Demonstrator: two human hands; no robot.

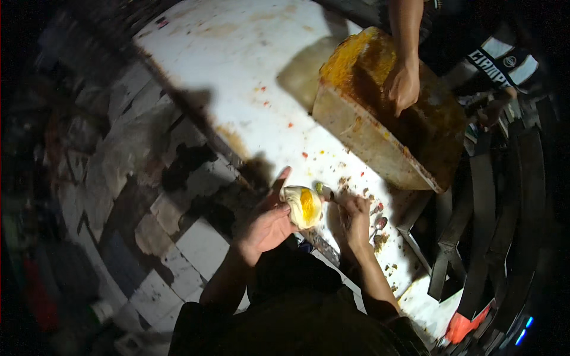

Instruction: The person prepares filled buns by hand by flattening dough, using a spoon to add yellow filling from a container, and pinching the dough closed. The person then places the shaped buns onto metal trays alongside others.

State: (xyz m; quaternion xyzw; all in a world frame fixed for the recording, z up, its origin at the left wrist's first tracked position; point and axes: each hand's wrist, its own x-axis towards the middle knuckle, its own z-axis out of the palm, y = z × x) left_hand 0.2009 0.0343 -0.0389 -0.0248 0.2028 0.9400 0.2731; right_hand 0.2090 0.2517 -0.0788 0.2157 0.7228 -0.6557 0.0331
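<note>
My left hand (268, 228) is curled under a pale, soft-looking round of dough (295, 215), thumb along its side. A yellow patch covers part of the dough's face. Just to the right, my right hand (355, 216) closes around a small metal utensil (328, 193). Its tip points toward the dough and carries a greenish-yellow bit. Whether it is a spoon or a knife I cannot tell. Both hands are over the near edge of a white table (237, 77).
Another person's hand (405, 89) reaches into a large box-shaped container (368, 133) smeared orange-brown. Crumbs and red bits (304, 155) dot the table. Dark slatted metal (481, 207) stands at right, above a red bag (466, 325). Worn floor tiles (202, 249) lie at left.
</note>
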